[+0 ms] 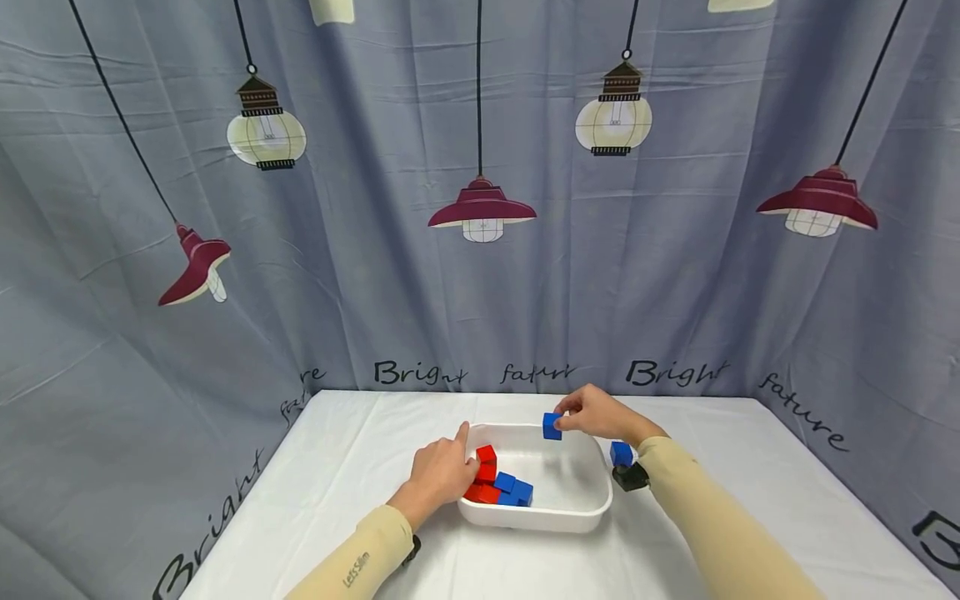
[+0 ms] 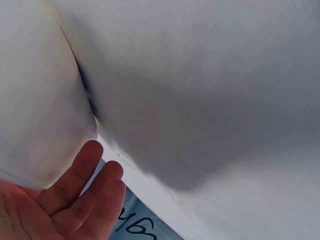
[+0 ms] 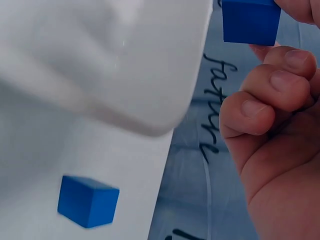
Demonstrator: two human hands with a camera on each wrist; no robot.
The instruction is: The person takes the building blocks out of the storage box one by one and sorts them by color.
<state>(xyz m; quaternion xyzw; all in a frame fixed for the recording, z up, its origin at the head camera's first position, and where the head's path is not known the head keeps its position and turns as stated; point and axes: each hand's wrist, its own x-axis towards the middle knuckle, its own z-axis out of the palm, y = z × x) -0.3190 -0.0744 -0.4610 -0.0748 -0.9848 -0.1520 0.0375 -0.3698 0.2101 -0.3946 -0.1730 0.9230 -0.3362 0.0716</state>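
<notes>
A white container [image 1: 536,518] sits on the table. Red blocks [image 1: 486,472] and blue blocks [image 1: 513,490] lie together in its left part. At the container's left rim is my left hand [image 1: 438,473], thumb over the edge and index finger extended; other fingers [image 2: 90,192] show against the outer wall in the left wrist view. Above the far right part of the rim, my right hand [image 1: 600,412] pinches a blue cube [image 1: 552,426] between thumb and fingertips. Another blue cube [image 3: 88,201] stands on the table right of the container, below the right forearm.
A white cloth covers the table [image 1: 375,454]. Behind and beside it hangs a grey-blue curtain [image 1: 480,317] with printed lamps and lettering. Dark straps [image 1: 632,477] are on both wrists.
</notes>
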